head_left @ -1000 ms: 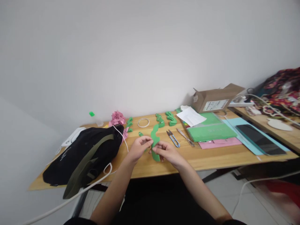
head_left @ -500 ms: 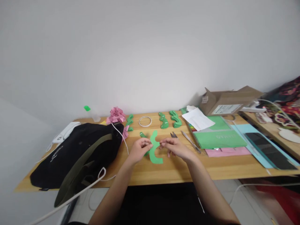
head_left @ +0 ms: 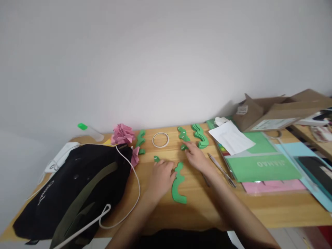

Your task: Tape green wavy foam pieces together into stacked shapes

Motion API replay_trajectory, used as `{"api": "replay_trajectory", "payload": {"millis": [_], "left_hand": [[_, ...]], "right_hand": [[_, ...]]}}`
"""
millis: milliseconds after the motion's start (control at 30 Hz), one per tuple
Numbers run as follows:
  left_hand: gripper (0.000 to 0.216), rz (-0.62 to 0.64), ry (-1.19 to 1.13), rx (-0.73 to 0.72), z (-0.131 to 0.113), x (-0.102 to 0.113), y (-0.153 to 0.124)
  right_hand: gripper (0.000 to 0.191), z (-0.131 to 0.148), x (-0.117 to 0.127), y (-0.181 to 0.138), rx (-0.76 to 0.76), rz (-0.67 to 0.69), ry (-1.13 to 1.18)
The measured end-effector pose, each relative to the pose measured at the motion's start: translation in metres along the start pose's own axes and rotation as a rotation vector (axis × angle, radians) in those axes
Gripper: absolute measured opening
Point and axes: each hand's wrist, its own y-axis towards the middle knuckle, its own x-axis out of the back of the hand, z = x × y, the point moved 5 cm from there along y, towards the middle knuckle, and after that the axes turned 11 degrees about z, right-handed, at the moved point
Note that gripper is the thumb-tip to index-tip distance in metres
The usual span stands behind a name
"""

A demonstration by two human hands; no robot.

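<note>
My left hand [head_left: 163,175] rests low over the table with its fingers curled and its thumb against a wavy green paper cutout [head_left: 177,190]. Another green cutout [head_left: 156,158] pokes out beyond its knuckles, mostly hidden by the hand. Farther forward, my right hand [head_left: 195,155] reaches to a stack of green cutouts [head_left: 183,133] with white marks. Its index finger is stretched out and touches the stack; the thumb is hard to see. Beside that stack lies a thicker pile of wavy green cutouts [head_left: 201,136].
A roll of tape [head_left: 160,140] lies at the back, near more green cutouts [head_left: 140,140] and a pink paper flower [head_left: 123,134]. A black bag [head_left: 85,183] fills the left side. To the right are a pen [head_left: 221,169], green folder [head_left: 264,167], white paper [head_left: 231,137] and cardboard box [head_left: 275,110].
My right hand has left the wavy cutout and moved forward to the marked stack. The left hand stays at the cutout, fingers now lower over the other piece. The view has shifted closer.
</note>
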Motion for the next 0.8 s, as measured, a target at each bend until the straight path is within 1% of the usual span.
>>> {"api": "replay_trajectory", "payload": {"millis": [133, 233, 300, 400, 467, 533, 667, 800], "left_hand": [[0.014, 0.016, 0.086, -0.011, 0.003, 0.010, 0.006], [0.014, -0.001, 0.134, -0.028, 0.011, 0.013, 0.009], [0.014, -0.029, 0.158, -0.043, 0.017, 0.014, 0.010], [0.015, -0.077, 0.147, -0.042, 0.024, 0.016, 0.010], [0.015, -0.102, 0.128, -0.033, 0.028, 0.017, 0.010], [0.014, -0.115, 0.108, -0.027, 0.031, 0.017, 0.011], [0.014, -0.120, 0.073, -0.027, 0.034, 0.013, 0.013], [0.015, -0.124, 0.053, -0.044, 0.035, 0.011, 0.014]], "right_hand": [[0.058, 0.014, -0.008, -0.009, 0.023, 0.030, -0.097], [0.060, 0.025, -0.014, -0.019, -0.011, 0.073, -0.286], [0.060, 0.031, -0.016, -0.023, -0.032, 0.060, -0.373], [0.059, 0.033, -0.017, -0.023, -0.014, -0.024, -0.343], [0.055, 0.029, -0.016, -0.021, -0.013, -0.085, -0.294], [0.051, 0.021, -0.015, -0.017, -0.034, -0.115, -0.256], [0.049, 0.009, -0.018, -0.009, -0.068, -0.081, -0.193], [0.048, 0.007, -0.017, -0.007, -0.080, -0.069, -0.188]]}}
